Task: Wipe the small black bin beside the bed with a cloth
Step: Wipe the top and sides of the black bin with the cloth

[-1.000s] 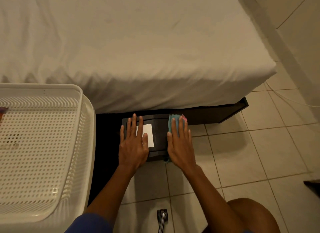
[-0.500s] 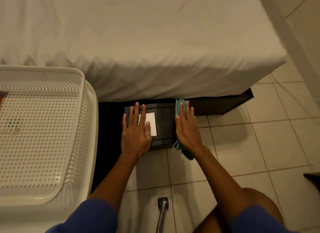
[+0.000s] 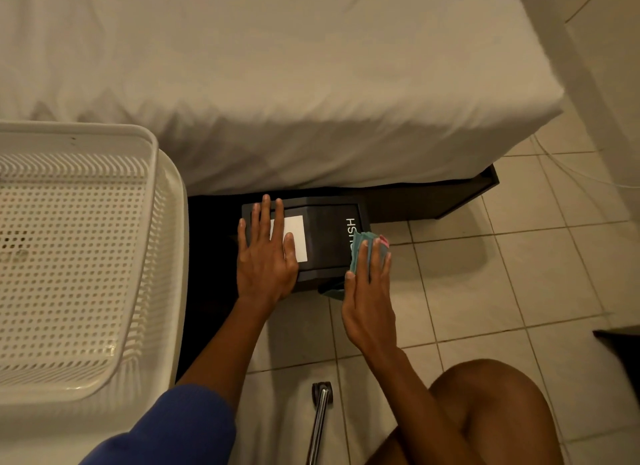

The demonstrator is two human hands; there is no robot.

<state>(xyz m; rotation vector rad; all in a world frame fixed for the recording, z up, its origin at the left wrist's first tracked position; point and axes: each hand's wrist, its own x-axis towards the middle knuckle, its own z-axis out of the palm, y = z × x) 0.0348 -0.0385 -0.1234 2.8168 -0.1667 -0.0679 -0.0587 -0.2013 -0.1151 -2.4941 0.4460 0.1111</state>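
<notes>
The small black bin (image 3: pixel 325 236) stands on the floor against the bed's dark base, its lid carrying a white label and white lettering near the right edge. My left hand (image 3: pixel 265 257) lies flat on the lid's left half, fingers spread over the label. My right hand (image 3: pixel 369 291) presses a folded teal cloth (image 3: pixel 363 246) with a pink corner against the bin's right side, fingers extended over it. A bit of cloth hangs out below the palm.
The bed with white sheets (image 3: pixel 277 84) overhangs the bin behind. A white perforated plastic basket (image 3: pixel 79 257) stands close on the left. A chrome bar (image 3: pixel 320 419) rests on the tiled floor (image 3: pixel 485 274) near my knee (image 3: pixel 485 412). A thin white cable runs at the right.
My right hand with the cloth has slid back along the bin's right side toward me, uncovering the white lettering. My left hand stays on the lid.
</notes>
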